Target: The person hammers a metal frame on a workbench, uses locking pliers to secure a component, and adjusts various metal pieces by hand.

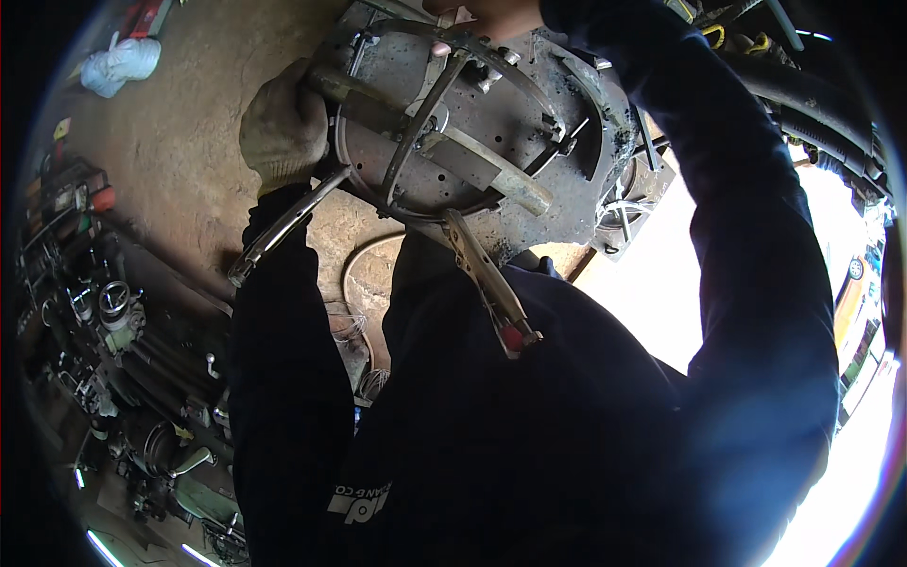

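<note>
A round frame of curved metal strips [408, 156] sits on a pitted steel plate [576, 189] in front of me. Across the frame lies a long metal bar [487, 170], slanting down to the right. My left hand [283, 128], in a dirty work glove, is closed at the bar's upper left end; its fingertips are hidden. At the top edge my bare right hand [496, 17] has its fingers bent around a flat metal strip [436, 71], partly cut off by the picture. Two locking pliers, one at left [288, 227] and one nearer me [487, 283], are clamped to the frame's rim.
A pale hose [350, 269] curves over the brown floor [198, 123]. Machinery with a handwheel [115, 300] stands at left. A whitish cloth bundle [120, 66] lies at upper left. Dark thick hoses [803, 90] run at upper right, above a glaring bright area.
</note>
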